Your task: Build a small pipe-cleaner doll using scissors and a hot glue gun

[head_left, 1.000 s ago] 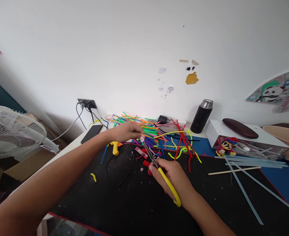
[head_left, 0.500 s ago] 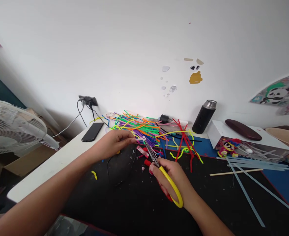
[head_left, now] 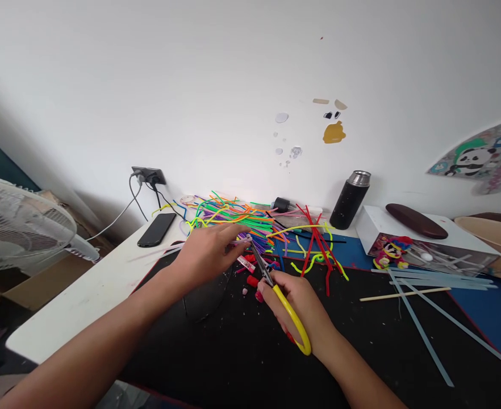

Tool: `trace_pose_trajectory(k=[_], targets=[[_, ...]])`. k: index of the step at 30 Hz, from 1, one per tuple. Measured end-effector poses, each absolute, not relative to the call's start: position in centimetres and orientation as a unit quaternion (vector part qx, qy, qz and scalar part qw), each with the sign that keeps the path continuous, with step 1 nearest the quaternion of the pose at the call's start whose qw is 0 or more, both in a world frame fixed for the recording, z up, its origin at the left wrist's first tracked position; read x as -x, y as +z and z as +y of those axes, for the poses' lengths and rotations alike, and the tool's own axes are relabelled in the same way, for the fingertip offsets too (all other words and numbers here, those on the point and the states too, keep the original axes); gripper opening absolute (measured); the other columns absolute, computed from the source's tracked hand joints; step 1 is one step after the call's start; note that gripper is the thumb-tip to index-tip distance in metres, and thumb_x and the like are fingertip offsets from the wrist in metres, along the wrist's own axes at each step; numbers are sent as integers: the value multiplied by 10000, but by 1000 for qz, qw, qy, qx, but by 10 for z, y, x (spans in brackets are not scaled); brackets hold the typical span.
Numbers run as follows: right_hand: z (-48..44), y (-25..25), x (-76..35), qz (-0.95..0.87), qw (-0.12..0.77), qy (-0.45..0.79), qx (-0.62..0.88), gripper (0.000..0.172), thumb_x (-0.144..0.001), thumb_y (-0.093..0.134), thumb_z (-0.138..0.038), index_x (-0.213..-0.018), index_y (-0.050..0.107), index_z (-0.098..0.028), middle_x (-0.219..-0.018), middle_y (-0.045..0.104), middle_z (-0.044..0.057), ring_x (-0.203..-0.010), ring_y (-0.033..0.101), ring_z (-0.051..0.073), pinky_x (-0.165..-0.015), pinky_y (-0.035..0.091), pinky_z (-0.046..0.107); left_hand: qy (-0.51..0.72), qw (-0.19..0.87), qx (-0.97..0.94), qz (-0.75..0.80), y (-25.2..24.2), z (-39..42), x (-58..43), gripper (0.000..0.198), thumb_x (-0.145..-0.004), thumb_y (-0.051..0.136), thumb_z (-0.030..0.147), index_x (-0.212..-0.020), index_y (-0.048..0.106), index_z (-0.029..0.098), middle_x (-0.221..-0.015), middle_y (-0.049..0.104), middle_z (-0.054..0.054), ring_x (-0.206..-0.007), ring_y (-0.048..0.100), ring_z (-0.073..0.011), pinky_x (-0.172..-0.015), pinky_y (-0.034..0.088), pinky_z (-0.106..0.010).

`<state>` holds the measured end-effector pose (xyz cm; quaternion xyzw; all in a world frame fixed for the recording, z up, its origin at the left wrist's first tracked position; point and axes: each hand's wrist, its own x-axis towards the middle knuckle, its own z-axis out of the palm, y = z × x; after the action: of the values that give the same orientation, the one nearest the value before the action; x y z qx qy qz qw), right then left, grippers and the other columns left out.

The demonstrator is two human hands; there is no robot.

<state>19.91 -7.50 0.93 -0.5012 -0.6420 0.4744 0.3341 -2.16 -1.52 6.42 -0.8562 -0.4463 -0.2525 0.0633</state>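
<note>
My left hand (head_left: 208,253) pinches a pale pipe cleaner (head_left: 238,242) by its tip end; blurred pale strands stick out on the hand's other side. The scissors (head_left: 292,315), with a yellow and red handle, are in my right hand (head_left: 304,304). Their blades point up and left, and the tips touch or nearly touch the pale end. I cannot tell whether the blades are parted. Just behind my hands lies a pile of coloured pipe cleaners (head_left: 254,218). Red pieces (head_left: 253,281) and a small pink tube lie beneath the blades.
A black phone (head_left: 157,229) lies at left, near a fan (head_left: 24,216). At the back stands a black flask (head_left: 350,201). To the right are a white box (head_left: 429,244), a small colourful figure (head_left: 391,253), pale blue strips (head_left: 425,335) and a wooden stick (head_left: 404,294). A black mat (head_left: 233,352) covers the table.
My left hand has turned and shifted slightly right, with pale strands now showing at its left. The yellow scrap on the mat is now out of sight. The scissors stay by the pale end.
</note>
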Motion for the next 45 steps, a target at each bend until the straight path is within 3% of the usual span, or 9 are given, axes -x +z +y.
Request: trace_pose_trajectory(k=[5,9,18,24,29,32,38,41,45], targets=[[-73,6,-199,-673,336,421,507,289,-975,593,-408,-786,687,-210,-483,517,-54,-370,456,105,-407,319,218,-229,107,867,-429,64,-14,21,240,-1057,559,348,-1139,734,206,-996,826,-55,-821,770,-205,-641,482,-277],[-72,4,-199,-691,330,390,511,265,-964,594,-383,-788,695,-214,-555,626,-17,-440,554,130,-438,346,215,-233,141,870,-411,62,-14,22,211,-1046,576,304,-1122,741,196,-938,826,-45,-768,759,-192,-619,464,-274],[-71,4,-198,-695,332,386,508,253,-949,586,-369,-774,691,-220,-631,685,14,-550,659,168,-449,335,215,-265,214,858,-385,51,-10,22,194,-994,556,208,-963,747,200,-818,804,-28,-690,734,-181,-565,414,-271],[-75,10,-198,-674,333,429,500,263,-964,587,-392,-781,671,-224,-488,533,-43,-427,538,139,-458,359,223,-301,79,847,-431,53,-12,25,305,-1019,568,280,-1278,711,206,-801,797,1,-608,684,-141,-566,419,-242],[-78,13,-196,-653,334,459,501,220,-952,615,-373,-836,707,-210,-505,487,-69,-386,434,97,-466,356,224,-303,-19,826,-476,60,-18,30,203,-1012,619,344,-1015,783,223,-816,800,-2,-644,687,-145,-592,425,-237],[-78,13,-196,-649,332,469,498,241,-961,602,-384,-831,698,-205,-492,464,-74,-375,414,94,-446,343,222,-286,-35,825,-486,62,-20,31,222,-1013,618,373,-978,781,226,-825,800,-12,-684,697,-164,-608,426,-249],[-75,13,-199,-670,333,428,507,268,-956,595,-391,-795,700,-206,-548,587,-28,-411,486,111,-445,357,218,-265,-104,829,-482,70,-16,39,277,-1019,572,387,-936,777,220,-836,767,-25,-736,664,-172,-656,442,-258],[-75,10,-198,-693,330,398,502,260,-945,597,-377,-802,729,-205,-628,674,8,-497,587,143,-493,402,223,-234,-182,818,-493,81,-10,44,338,-1010,561,460,-928,787,223,-777,744,-1,-703,641,-166,-636,435,-254],[-72,3,-197,-725,320,353,497,243,-931,591,-350,-827,759,-209,-712,738,34,-635,691,186,-578,442,231,-184,-205,805,-526,94,4,46,337,-956,594,488,-896,781,214,-753,735,3,-693,634,-170,-627,427,-260]])
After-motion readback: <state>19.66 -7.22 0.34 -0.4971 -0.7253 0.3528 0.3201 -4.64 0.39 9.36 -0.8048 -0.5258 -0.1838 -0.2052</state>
